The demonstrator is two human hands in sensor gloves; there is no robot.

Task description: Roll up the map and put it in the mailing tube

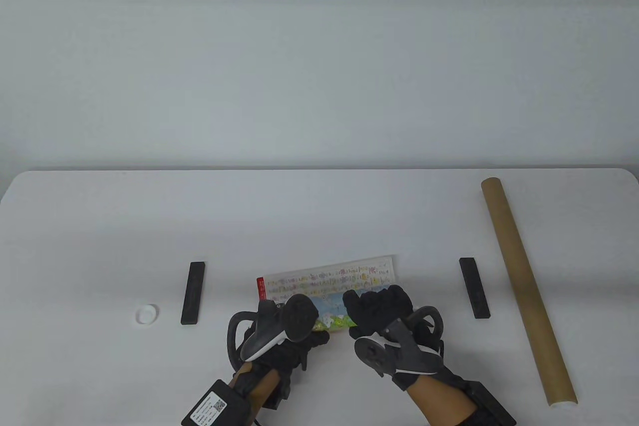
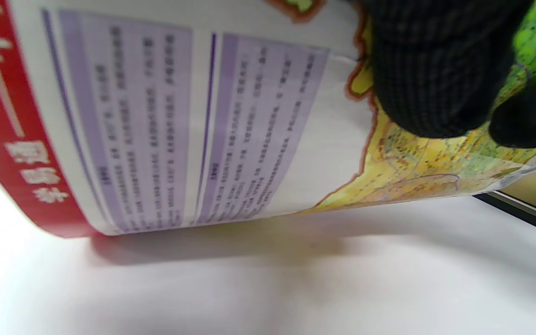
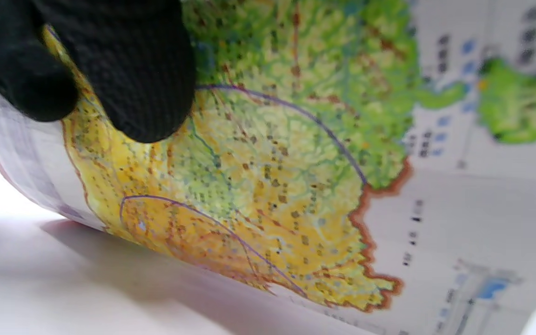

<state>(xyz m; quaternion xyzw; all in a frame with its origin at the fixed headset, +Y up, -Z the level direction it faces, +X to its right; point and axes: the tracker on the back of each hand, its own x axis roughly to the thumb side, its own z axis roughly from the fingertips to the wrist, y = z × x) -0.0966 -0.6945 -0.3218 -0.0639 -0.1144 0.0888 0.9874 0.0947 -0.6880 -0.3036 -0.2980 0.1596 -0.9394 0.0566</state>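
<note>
1. Table view: both gloved hands at the near edge of the tabletop, mid-width. Left hand (image 1: pixel 287 331) and right hand (image 1: pixel 384 318) sit on the map (image 1: pixel 329 282), which lies partly rolled btwn them; the flat remainder stretches away toward the far edge.
2. Step in hand, by my read: the rolling itself, roughly midway. Near portion is curled up; printed strip w/ red end band is not yet rolled.
3. Left wrist view: map (image 2: pixel 193 130) curves up off the surface, red band at its left end; gloved fingers (image 2: pixel 435 70) press on the yellow-green area. Fingers look bunched close together, curled onto the paper.
4. Right wrist view: fingertips (image 3: pixel 142 70) press down on the curved map (image 3: pixel 272 186), close together, not spread. Thumbs: can't tell in either wrist view.
5. Mailing tube (image 1: pixel 524 286) lies well apart, along the right edge of the tabletop, running near-to-far. Not touched.
6. Next move, I'd judge: push the roll fwd evenly w/ both hands, keeping it tight and the ends square, else it telescopes and won't fit the tube.
7. Surface: white tabletop (image 1: pixel 319 211), rounded far corners. Two black bars, left one (image 1: pixel 193 292), right one (image 1: pixel 474 287), flank the map. Small white cap (image 1: pixel 148 314) toward the left edge.
8. Room: plain pale wall behind.
</note>
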